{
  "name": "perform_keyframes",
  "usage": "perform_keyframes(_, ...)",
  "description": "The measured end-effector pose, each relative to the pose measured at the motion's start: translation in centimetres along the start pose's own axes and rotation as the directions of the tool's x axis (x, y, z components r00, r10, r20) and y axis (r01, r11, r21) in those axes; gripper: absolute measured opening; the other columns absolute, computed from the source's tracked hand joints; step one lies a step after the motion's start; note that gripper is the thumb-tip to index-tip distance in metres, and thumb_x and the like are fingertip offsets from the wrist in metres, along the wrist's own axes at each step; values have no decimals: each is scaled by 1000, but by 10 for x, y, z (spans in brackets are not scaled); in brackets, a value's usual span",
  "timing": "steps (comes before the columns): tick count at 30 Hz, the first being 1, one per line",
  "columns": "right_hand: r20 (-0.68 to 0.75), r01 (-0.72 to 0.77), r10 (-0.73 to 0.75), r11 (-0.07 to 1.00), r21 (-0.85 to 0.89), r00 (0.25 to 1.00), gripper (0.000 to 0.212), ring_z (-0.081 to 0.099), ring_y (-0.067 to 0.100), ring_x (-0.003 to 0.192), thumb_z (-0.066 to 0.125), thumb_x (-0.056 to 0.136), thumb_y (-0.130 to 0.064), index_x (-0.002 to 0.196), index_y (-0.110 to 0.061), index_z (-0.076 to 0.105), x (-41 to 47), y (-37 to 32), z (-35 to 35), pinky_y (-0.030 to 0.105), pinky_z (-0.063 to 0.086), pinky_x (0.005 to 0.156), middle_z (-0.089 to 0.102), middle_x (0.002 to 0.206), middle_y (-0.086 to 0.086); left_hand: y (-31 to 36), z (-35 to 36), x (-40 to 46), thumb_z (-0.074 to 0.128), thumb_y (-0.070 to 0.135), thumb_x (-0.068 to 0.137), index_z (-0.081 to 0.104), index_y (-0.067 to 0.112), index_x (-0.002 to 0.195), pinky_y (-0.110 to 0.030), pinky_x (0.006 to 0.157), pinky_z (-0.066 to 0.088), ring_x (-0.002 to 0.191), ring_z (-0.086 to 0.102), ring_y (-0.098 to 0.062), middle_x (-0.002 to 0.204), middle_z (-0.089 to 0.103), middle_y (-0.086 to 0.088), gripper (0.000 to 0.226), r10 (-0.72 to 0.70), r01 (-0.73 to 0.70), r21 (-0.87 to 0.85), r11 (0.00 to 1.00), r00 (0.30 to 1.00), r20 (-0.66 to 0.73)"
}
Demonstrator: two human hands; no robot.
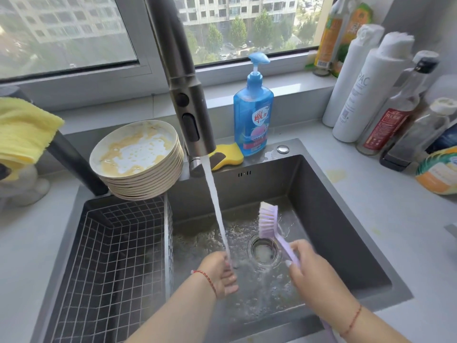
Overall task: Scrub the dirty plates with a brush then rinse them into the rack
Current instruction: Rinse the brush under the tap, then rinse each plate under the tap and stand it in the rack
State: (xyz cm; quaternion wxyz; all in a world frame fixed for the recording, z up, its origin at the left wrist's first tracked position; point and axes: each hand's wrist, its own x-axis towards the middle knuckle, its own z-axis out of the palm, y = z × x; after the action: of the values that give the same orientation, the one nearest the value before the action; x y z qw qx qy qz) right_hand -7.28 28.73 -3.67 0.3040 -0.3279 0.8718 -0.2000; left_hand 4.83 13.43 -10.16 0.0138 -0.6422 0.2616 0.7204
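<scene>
Faucet is running, with the stream falling into the sink and hitting the left hand. That hand is sitting low in the basin with fingers relaxed and loosely spread, holding nothing, and water is splashing off it near the drain. Right hand is gripping the lilac brush by its handle, fingers curled around it; the bristle head is pointing up and away over the far side of the drain, clear of the stream. Dirty plates are sitting in a tilted stack at the back left corner of the sink, overhanging the wire rack; the top plate is showing yellowish residue and suds. The rack is occupying the left part of the basin. Blue soap bottle is standing on the ledge behind the sink, and a yellow sponge is lying just beside its base. Yellow cloth is hanging at far left, and several bottles are crowding the right counter.
</scene>
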Motion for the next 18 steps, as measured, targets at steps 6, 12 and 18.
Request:
perform_keyframes(6,57,7,18,912,-410,998,17,41,18,59,39,96,-17,82,-26,33,9,24,-2,27,24,46,40,72,-3,-6,-1,4,46,17,99,47,9,71,-34,68,47,64,49,-24,69,44,-11,29,51,-52,-15,999,997,-51)
perform_keyframes(12,-31,0,-12,936,-352,999,15,56,19,74,43,97,-29,86,-24,52,10,49,-18,32,40,59,54,82,-5,-10,-1,4,48,9,97,57,7,71,-32,65,47,61,48,-20,67,51,-7,27,119,-119,4,993,990,-77)
perform_keyframes(18,-196,-17,38,994,110,980,22,61,25,53,68,85,-31,83,-21,48,22,69,-63,28,46,40,61,70,6,-12,-1,-3,56,6,95,60,-1,107,-28,50,48,35,36,-13,62,35,-6,13,198,-193,48,980,973,-116)
